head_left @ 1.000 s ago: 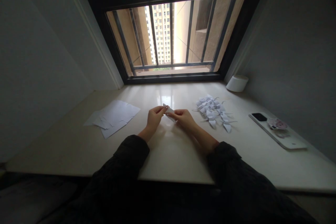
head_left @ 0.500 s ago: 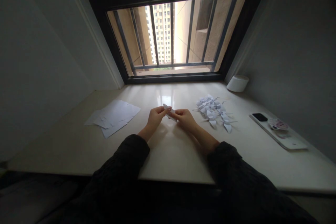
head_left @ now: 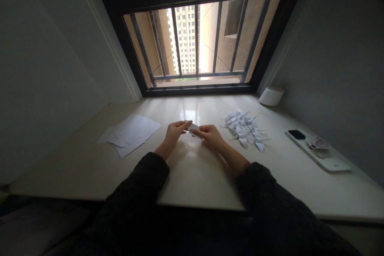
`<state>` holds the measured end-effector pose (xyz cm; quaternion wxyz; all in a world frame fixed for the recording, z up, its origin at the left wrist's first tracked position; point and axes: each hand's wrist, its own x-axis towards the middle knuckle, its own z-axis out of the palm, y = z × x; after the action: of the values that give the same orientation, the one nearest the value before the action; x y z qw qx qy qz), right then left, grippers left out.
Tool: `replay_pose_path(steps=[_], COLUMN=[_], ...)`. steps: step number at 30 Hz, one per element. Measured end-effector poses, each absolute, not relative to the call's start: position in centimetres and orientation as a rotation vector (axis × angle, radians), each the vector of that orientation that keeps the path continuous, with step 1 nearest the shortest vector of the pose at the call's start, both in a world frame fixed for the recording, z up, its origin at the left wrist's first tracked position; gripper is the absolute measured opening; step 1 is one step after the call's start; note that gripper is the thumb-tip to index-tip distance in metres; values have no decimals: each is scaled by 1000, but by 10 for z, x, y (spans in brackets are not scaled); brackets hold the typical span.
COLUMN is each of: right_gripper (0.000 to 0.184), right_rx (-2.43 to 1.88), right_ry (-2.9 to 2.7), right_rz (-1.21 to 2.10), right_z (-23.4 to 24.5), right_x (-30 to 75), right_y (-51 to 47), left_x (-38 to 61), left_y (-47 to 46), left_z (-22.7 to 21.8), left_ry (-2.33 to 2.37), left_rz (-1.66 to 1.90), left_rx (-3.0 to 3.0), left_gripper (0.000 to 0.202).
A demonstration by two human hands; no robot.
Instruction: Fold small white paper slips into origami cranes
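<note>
Between my two hands is a small folded piece of white paper (head_left: 194, 129), held just above the pale sill top. My left hand (head_left: 176, 131) pinches its left end between thumb and fingers. On the other side, my right hand (head_left: 209, 133) grips the right part, thumb on top. The fingers hide much of the paper's edges, so its exact folded shape cannot be made out. To the right of my right hand lies a pile of several folded white paper figures (head_left: 241, 124) with thin pointed ends.
Loose white paper sheets (head_left: 136, 132) overlap on the left. A phone (head_left: 315, 150) with a round grip on its back lies at the right. A white cup-like object (head_left: 271, 96) stands in the far right corner by the barred window (head_left: 192, 44).
My left hand has shifted slightly left, and the paper has turned so that a broader flat face shows between the hands. My right hand stays nearly in place.
</note>
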<state>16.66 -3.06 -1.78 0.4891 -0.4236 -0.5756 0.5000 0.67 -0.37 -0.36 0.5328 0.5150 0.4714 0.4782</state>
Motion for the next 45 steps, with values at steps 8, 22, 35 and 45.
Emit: replay_pose_path(steps=[8,22,35,45], right_gripper=[38,40,38,41], right_rx=[-1023,-1155,-1092,-1092], right_ry=[-1392,-1482,-1341,-1376], right_rz=[1247,1210,1187,1220], right_z=[-20,-19,-16,-19], right_x=[167,160,161,155], right_y=[-29,-39,-36,-34], left_x=[6,2,13,18], left_y=[-6,4,-7,-12], left_z=[3,-3,-3,-6], left_ry=[1121,1234,1049,1141], left_rz=[1126,1510,1243,1362], left_rx=[1185,831,1152,1001], left_gripper=[34,41,39,39])
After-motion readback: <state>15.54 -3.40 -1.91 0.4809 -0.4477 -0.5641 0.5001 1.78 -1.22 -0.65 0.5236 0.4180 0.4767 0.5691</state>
